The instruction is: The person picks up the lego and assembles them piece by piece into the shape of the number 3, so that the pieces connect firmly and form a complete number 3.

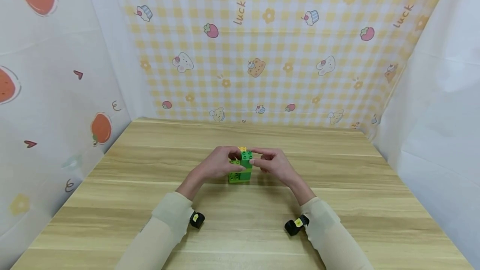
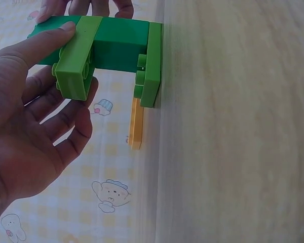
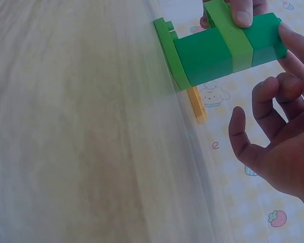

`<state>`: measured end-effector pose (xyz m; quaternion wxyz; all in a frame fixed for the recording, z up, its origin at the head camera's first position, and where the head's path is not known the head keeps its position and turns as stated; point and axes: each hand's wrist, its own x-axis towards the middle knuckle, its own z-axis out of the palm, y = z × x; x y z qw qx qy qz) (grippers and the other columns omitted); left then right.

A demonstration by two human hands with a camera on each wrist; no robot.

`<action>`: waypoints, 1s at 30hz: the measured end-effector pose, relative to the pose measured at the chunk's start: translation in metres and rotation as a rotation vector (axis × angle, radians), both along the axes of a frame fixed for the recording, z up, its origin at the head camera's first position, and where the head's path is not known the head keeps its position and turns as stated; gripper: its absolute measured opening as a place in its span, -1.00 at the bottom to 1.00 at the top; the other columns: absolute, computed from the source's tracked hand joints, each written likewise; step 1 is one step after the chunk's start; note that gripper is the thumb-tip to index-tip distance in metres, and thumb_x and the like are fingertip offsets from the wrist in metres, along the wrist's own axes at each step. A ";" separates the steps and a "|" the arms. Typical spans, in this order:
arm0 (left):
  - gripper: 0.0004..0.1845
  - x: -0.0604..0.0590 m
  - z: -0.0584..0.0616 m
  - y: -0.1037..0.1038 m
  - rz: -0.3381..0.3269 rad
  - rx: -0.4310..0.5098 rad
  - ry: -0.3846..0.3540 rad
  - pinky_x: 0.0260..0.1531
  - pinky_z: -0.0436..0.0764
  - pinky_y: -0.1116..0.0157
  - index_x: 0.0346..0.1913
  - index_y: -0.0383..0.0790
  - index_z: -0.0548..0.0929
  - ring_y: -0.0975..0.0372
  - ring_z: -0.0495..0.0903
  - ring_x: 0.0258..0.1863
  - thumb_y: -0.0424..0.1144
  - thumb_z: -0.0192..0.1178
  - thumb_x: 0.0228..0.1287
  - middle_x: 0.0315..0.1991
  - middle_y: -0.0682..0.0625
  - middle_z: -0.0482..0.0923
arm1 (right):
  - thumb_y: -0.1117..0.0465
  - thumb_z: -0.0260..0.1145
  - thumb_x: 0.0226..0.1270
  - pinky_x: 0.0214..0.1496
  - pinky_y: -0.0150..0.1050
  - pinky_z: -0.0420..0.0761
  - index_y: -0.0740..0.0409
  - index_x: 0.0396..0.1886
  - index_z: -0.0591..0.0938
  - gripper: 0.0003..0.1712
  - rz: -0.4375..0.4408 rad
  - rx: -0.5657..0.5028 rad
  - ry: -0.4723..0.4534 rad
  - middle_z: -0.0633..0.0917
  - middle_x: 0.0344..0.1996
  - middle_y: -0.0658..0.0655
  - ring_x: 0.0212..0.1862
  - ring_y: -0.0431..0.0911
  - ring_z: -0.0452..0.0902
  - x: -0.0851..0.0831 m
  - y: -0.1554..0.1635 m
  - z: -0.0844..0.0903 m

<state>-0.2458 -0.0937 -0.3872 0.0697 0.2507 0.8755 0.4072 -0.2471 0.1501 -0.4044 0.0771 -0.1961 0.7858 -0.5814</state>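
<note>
On table (image 1: 337, 220): left hand (image 1: 215, 166), right hand (image 1: 275, 166) both pinching green block tower (image 1: 241, 169).

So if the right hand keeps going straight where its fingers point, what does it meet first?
The green brick tower: the right hand already touches its top, fingers pointing left. Beyond it, probably the left hand; depth is unclear.

The checked backdrop cloth (image 1: 262, 45) reads "luck life" — printed twice, slanting — nothing else legible.

Green brick tower (image 1: 241, 169) (yellow plate (image 1: 242, 149) behind) stands upright.
</note>
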 end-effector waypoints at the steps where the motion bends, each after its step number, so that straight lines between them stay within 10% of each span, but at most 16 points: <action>1: -0.72 0.000 -0.001 0.000 -0.001 -0.001 0.003 -0.11 0.60 0.22 0.00 -0.16 0.73 0.22 0.60 -0.16 -0.12 0.47 0.33 -0.15 0.05 0.70 | 0.13 0.46 0.43 -0.31 -0.26 0.47 0.05 0.31 0.72 -0.52 0.004 -0.002 -0.002 0.46 -0.69 -0.04 -0.54 -0.14 0.37 0.000 0.000 0.000; 30: -0.68 0.001 -0.001 -0.003 -0.014 -0.002 -0.033 -0.12 0.62 0.23 -0.01 -0.20 0.73 0.21 0.61 -0.18 -0.10 0.50 0.30 -0.17 0.02 0.71 | 0.13 0.45 0.44 -0.28 -0.25 0.48 0.09 0.35 0.69 -0.49 -0.004 0.019 -0.013 0.49 -0.70 -0.04 -0.54 -0.14 0.39 0.002 -0.001 -0.002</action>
